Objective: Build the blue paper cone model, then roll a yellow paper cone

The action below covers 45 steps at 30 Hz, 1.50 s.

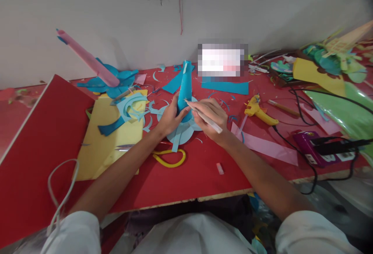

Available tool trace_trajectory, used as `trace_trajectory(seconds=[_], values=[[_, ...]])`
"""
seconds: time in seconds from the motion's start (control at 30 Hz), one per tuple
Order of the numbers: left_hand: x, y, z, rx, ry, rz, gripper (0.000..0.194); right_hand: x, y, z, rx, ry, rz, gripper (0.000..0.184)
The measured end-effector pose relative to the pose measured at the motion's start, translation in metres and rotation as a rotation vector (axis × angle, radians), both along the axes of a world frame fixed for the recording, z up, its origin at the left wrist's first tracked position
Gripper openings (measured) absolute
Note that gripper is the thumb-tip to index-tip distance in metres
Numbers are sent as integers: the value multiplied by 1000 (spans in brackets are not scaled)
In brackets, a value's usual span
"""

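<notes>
An upright blue paper tube rises from a light blue paper base with flat strips sticking out. My left hand is wrapped round the tube's lower left side. Between the fingers of my right hand is a slim white pencil-like stick, its tip at the tube's right side near the bottom. Whether the tip touches the paper I cannot tell. Yellow-handled scissors lie on the table just below the base, the blades pointing left past my left forearm.
Yellow sheets and a red board are at the left. A pink paper tube leans on blue paper shapes behind. At the right lie a yellow glue gun, a pink strip and a purple power block with black cables.
</notes>
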<state>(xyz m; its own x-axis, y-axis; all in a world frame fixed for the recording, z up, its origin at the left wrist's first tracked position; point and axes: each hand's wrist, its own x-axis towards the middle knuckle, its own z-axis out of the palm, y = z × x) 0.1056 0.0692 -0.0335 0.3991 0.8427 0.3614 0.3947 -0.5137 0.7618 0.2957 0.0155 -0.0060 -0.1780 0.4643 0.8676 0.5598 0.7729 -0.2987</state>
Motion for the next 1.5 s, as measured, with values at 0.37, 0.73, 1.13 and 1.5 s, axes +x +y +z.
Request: trace_trajectory(seconds=[0.37, 0.73, 1.13, 1.5], values=[[0, 0, 0, -8, -5, 2, 58, -1, 0, 0, -5, -2, 7, 34], [0, -1, 1, -50, 2, 3, 55, -1, -1, 2, 16, 21, 39, 35], [0, -1, 1, -17, -3, 15, 53, 0, 0, -1, 28, 35, 3, 32], [0, -2, 3, -32, 5, 15, 55, 0, 0, -2, 4, 33, -37, 27]])
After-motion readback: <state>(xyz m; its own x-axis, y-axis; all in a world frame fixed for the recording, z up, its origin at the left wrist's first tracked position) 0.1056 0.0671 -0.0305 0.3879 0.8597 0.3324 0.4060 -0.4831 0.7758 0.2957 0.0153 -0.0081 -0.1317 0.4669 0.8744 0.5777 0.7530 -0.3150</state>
